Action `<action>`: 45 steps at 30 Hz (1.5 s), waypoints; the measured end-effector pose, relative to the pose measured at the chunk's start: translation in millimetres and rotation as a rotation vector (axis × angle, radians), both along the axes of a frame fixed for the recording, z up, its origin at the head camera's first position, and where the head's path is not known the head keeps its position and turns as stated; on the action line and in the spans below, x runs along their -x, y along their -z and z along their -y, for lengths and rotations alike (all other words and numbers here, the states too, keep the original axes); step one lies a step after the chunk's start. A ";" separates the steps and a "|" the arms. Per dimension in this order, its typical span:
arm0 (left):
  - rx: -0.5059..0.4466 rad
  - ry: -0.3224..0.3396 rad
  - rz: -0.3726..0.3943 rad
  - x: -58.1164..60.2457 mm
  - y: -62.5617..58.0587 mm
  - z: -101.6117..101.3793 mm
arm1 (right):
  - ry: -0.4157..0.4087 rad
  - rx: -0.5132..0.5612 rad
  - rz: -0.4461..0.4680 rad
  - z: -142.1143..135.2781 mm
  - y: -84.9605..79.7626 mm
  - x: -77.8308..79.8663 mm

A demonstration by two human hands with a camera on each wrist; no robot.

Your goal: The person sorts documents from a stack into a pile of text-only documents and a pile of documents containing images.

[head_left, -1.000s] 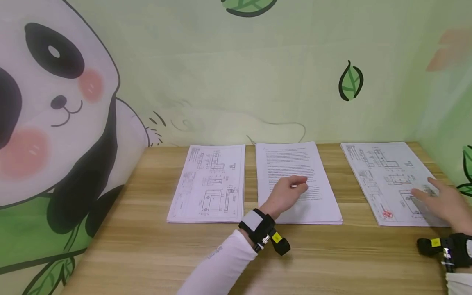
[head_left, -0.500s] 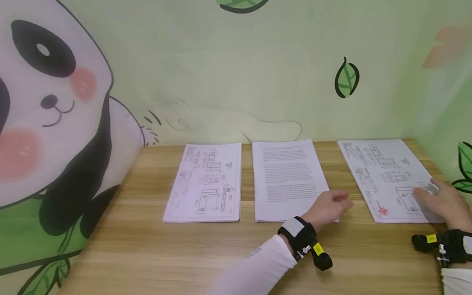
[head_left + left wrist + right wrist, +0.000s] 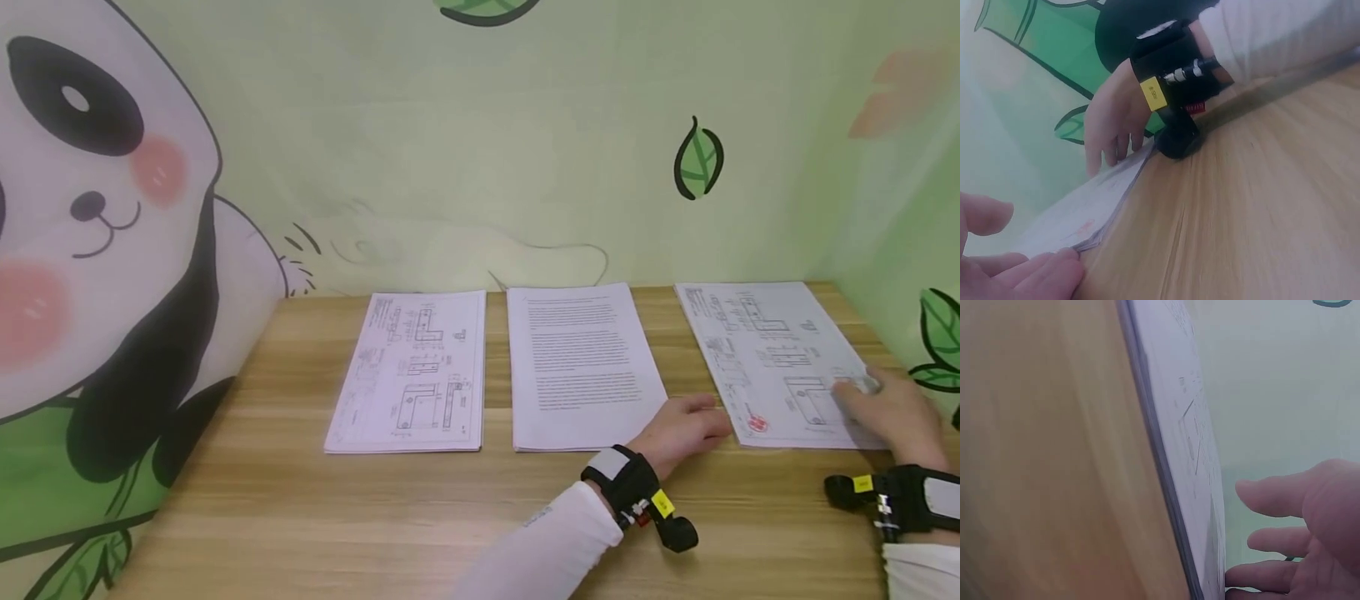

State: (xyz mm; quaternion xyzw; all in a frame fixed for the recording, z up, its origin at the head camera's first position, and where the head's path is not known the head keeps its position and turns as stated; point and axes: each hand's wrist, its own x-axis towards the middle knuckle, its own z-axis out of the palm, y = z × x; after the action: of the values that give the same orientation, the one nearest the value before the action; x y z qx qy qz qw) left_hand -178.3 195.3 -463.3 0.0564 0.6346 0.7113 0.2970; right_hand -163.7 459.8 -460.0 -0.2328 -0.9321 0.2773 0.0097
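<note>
In the head view, the stack of printed drawing sheets (image 3: pixel 780 367) on the right lies flat on the table, with line drawings and a red stamp on top. My left hand (image 3: pixel 678 429) has its fingertips right at this stack's lower left edge, thumb raised in the left wrist view. At the opposite side, my right hand (image 3: pixel 896 412) lies along the right edge, thumb over the top sheet. The right wrist view shows its fingers (image 3: pixel 1272 540) spread and loosely straight beside the paper. Both wrists wear black camera straps.
A stack of text pages (image 3: pixel 577 367) lies in the middle, close beside my left forearm. Further left is another stack of drawing sheets (image 3: pixel 408 375). The wooden table (image 3: pixel 315 533) meets a green wall (image 3: pixel 487 167) with a panda and leaves at the back.
My left hand has travelled right, from over the middle text pages to the right stack's left edge. The right stack has shifted slightly left, my right hand moving with it.
</note>
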 end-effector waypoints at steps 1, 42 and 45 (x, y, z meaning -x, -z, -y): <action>-0.024 0.005 0.013 0.3 0.8 -0.6 | 0.001 -0.009 0.002 1.1 -0.2 0.1; 0.073 -0.189 -0.118 13.7 -4.1 -3.0 | -0.057 0.144 0.008 26.6 -19.2 7.9; 0.044 -0.158 -0.122 16.5 -5.9 8.6 | -0.107 0.274 0.017 31.1 -23.1 10.3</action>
State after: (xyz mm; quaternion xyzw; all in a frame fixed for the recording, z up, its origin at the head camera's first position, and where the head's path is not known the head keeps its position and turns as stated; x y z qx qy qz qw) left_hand -194.8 186.7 -457.4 0.0427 0.6695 0.7136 0.2019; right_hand -174.0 428.8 -436.9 -0.1844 -0.8966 0.4001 -0.0446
